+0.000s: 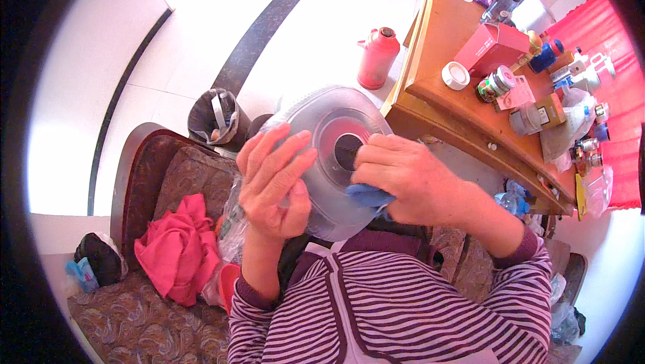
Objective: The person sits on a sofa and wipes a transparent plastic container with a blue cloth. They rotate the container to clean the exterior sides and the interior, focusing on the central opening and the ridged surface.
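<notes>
A translucent plastic container (322, 223) with a dark round opening is before my chest, over my lap. My right hand (403, 177) grips a folded blue cloth (370, 196) beside the container's opening. The fingers of that hand are curled, and part of the cloth is hidden under them. On the other side, my left hand (276, 182) is raised in front of the container with its fingers apart and nothing in them. Whether its back or fingertips touch the plastic I cannot tell. What supports the container from below is hidden.
A wooden desk (453, 16) at the right bears a red box (491, 49), jars and bottles. On the floor stand a red thermos flask (378, 59) and a lined waste bin (216, 117). Pink cloth (174, 250) lies on the patterned sofa (146, 328) at my left.
</notes>
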Demonstrator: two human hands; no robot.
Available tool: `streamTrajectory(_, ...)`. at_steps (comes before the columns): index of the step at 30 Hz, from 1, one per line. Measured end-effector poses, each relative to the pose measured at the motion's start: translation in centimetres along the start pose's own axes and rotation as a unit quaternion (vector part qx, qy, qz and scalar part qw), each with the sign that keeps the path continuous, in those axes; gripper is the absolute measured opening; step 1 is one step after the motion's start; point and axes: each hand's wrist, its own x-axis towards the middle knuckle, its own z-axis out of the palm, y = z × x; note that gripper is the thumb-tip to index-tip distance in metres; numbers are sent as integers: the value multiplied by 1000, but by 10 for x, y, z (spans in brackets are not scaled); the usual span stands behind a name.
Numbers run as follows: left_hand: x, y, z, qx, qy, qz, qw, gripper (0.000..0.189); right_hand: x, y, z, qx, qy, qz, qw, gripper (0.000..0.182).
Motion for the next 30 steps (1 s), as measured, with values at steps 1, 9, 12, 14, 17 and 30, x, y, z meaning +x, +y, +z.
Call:
streamTrajectory(1, -1, 0, 1, 1, 2, 1, 1000, 35, -4, 5, -7, -28, -25, 3, 999, 21)
streamTrajectory(9, 4, -1, 8, -2, 12, 1, 1000, 33, -13, 28, -10, -103, -10, -3, 995, 19)
streamTrajectory(12, 6, 1, 8, -7, 12, 0, 1000, 33, -14, 18, 0, -50, 27, 19, 998, 20)
streamTrajectory(14, 6, 1, 8, -12, 9, -2, 1000, 33, -11, 7, 6, -17, 29, 36, 999, 21)
streamTrajectory(17, 8, -1, 6, -18, 9, -9, 1000, 33, 2, -9, 13, 10, 69, 23, 997, 22)
streamTrajectory(30, -15, -28, -24, -87, 100, -58, 989, 36, -26, 50, 20, 394, 383, 325, 770, 11)
